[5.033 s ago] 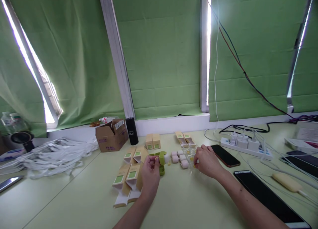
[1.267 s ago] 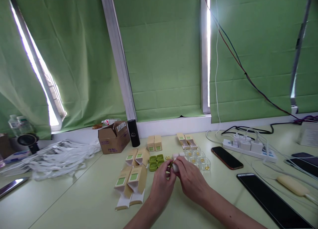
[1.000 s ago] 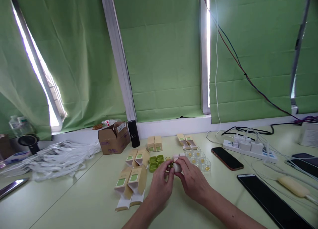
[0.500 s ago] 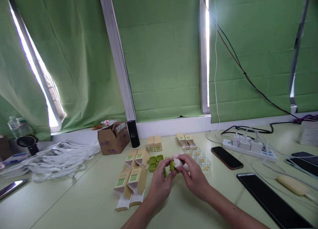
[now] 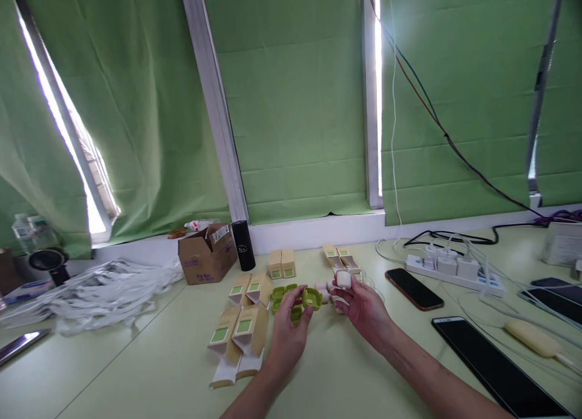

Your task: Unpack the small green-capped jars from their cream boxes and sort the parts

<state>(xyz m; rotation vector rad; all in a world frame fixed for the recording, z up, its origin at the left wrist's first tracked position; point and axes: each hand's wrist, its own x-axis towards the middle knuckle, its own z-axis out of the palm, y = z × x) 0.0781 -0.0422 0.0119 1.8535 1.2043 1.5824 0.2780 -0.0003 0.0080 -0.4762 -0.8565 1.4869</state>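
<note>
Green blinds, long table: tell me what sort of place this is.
Likely an office or small workroom: green blinds, a loaded power strip and small cartons show it.

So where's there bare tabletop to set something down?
Front left, between the white straps and small cartons; front centre, between the forearms. Crowded: around the left hand and right hand, and at right with the phones and power strip.

Green blinds (image 5: 295, 103) are covering the windows, and pale upright frames (image 5: 213, 97) are standing between them. Bright daylight (image 5: 379, 103) is coming through the narrow gaps, also at the left side. Below the blinds, a white ledge (image 5: 313, 230) is running along the wall. A pale green worktop (image 5: 154, 370) is extending below it, showing a thin seam (image 5: 122, 348).
</note>
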